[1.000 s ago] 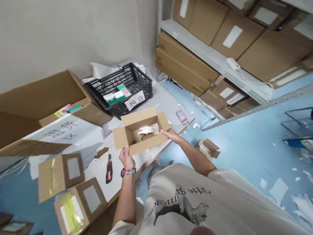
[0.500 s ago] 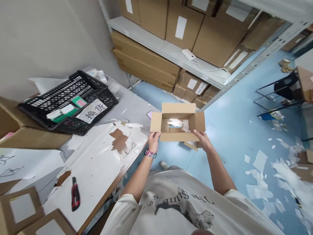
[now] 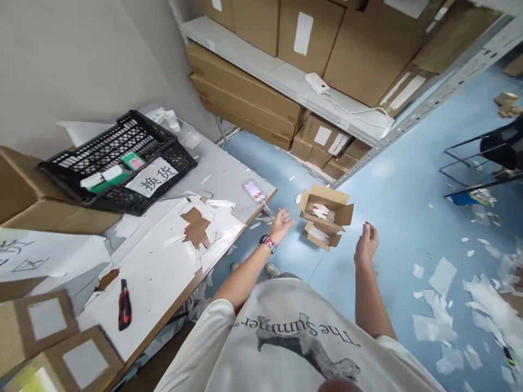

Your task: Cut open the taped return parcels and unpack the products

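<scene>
An open cardboard box (image 3: 345, 214) with crumpled white paper inside is lower than my hands, its flaps spread. Just in front of it stands a smaller open carton (image 3: 327, 243), also with white paper in it. To the left of both boxes, my left hand (image 3: 281, 226) is empty with its fingers apart. My right hand (image 3: 366, 242) hangs to their right, holding nothing, fingers loosely bent. Neither hand touches a box. Whether the larger box rests fully on the floor I cannot tell.
A table (image 3: 163, 305) on the left bears a black crate (image 3: 163, 158), a red box cutter (image 3: 125, 306), a phone (image 3: 254, 190) and torn paper. Ahead, a metal shelf (image 3: 261, 65) holds cartons. Paper scraps (image 3: 433, 321) litter the floor (image 3: 392, 207) at right.
Both hands have let go of the larger box and moved apart. It has dropped down and away, near the smaller carton, which was mostly hidden beneath it.
</scene>
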The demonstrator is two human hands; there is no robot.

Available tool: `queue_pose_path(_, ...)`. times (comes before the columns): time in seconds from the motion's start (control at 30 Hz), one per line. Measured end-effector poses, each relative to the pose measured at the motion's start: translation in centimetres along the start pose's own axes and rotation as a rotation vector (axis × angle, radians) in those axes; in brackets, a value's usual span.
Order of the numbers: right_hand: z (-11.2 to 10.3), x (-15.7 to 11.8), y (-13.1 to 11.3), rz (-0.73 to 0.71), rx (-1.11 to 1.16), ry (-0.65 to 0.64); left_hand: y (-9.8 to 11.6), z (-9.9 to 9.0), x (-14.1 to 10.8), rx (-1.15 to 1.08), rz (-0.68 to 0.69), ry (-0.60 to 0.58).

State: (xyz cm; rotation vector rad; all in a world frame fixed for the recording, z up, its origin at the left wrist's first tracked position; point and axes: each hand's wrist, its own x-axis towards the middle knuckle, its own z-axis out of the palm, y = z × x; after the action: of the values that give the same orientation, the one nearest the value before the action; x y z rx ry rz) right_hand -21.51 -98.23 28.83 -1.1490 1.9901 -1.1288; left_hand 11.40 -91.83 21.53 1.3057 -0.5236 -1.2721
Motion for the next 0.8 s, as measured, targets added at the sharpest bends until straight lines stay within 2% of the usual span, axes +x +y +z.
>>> queue_pose_path(0.03,1.4,-0.8,0.2,-0.049,0.003,-0.048,-0.7,-1.8,-1.3,0.016,-0.026,0.003)
queue_pose_path(0.1,5.3,-2.9,0.2,-0.113,0.012,-0.259,-1.7,-5.9,-4.5,0.046,-0.081,0.076)
queue_pose_path(0.27,17.9,-9.4,-1.9,-0.196,-0.019,-0.825,-1.2,-16.4,-13.2,-0.034,-0.121,0.477)
queue_pose_path(0.37,25.5,-12.6,-4.2,-0.318,-0.22,-1.075,-0.7,-21.8,-18.8,-0.134,-0.056,0.721)
queue_pose_path(0.43,30.2,-13.9,-5.9,-0.388,-0.414,-1.126,-1.0,-24.7,-22.7,-0.14,-0.03,0.845)
queue_pose_path(0.5,34.2,-14.5,-7.3,-0.4,-0.62,-1.125,-1.6,-26.9,-26.5,-0.129,-0.073,0.928)
queue_pose_path(0.6,39.0,-14.8,-8.5,-0.376,-0.863,-1.116,-2.8,-29.1,-30.8,-0.145,-0.187,0.974)
queue_pose_path(0.7,41.7,-14.7,-8.6,-0.358,-1.028,-1.081,-3.6,-30.4,-32.6,-0.199,-0.237,1.0)
queue_pose_path(0.8,42.3,-15.0,-8.3,-0.343,-1.101,-1.037,-3.7,-31.2,-32.0,-0.208,-0.223,0.986)
